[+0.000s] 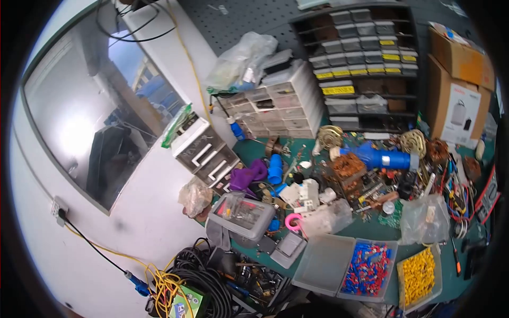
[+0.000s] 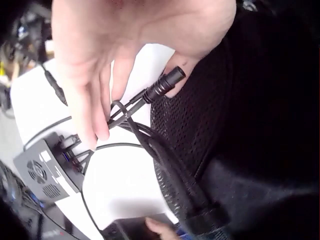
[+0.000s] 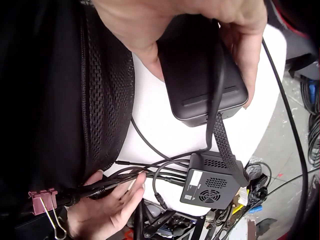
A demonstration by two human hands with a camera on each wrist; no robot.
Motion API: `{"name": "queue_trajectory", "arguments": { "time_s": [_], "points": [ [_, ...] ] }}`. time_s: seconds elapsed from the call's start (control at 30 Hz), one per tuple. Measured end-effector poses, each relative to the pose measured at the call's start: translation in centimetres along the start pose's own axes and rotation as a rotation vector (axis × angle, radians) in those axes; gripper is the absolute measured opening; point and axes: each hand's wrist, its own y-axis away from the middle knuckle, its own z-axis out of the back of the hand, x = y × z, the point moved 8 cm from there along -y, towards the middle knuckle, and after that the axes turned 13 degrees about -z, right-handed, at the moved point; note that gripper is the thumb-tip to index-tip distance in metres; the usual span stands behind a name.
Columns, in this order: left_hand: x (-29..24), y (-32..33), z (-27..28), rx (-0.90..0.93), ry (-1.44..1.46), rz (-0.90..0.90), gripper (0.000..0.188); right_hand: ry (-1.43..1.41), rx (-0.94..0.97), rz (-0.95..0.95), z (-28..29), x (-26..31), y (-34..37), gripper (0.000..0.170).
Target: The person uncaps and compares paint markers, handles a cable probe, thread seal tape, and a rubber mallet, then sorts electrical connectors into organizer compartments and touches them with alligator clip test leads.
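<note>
In the right wrist view my right hand (image 3: 137, 25) grips a black rounded box (image 3: 200, 80), thumb on one side and fingers on the other. A black cable runs over the box's face. My left hand (image 2: 135, 30) has its fingers extended by a bundle of black cables (image 2: 165, 155). A round black cable connector (image 2: 162, 85) lies between its thumb and fingers. From the right wrist view, the cables cross the left palm. Near both hands is a small black device (image 3: 212, 182) with a round fan grille and cables plugged in. Neither hand shows in the head view.
Under the work is a white surface (image 3: 270, 65), beside black mesh fabric (image 3: 112, 95). A pink binder clip (image 3: 44, 201) hangs by the cables. Ahead stands a cluttered green bench with red-and-blue connectors (image 1: 367, 269), a yellow-filled bin (image 1: 419, 278) and drawer cabinets (image 1: 366, 58).
</note>
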Motion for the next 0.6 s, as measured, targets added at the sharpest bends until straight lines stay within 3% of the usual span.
{"name": "queue_trajectory", "arguments": {
  "time_s": [0.13,0.23,0.6],
  "points": [
    [-1.4,-4.2,-1.0,-0.062,0.057,-0.047,0.023,0.019,0.037,0.110,-1.2,9.0,-5.3,0.053],
    [-1.9,-6.0,-0.7,-0.090,0.069,-0.053,0.023,0.043,0.074,0.148,-2.3,12.7,-6.6,0.053],
    [-1.4,-6.6,0.2,-0.076,0.032,-0.015,0.023,0.105,0.192,0.131,-3.8,13.0,-7.0,0.053]
  ]
}}
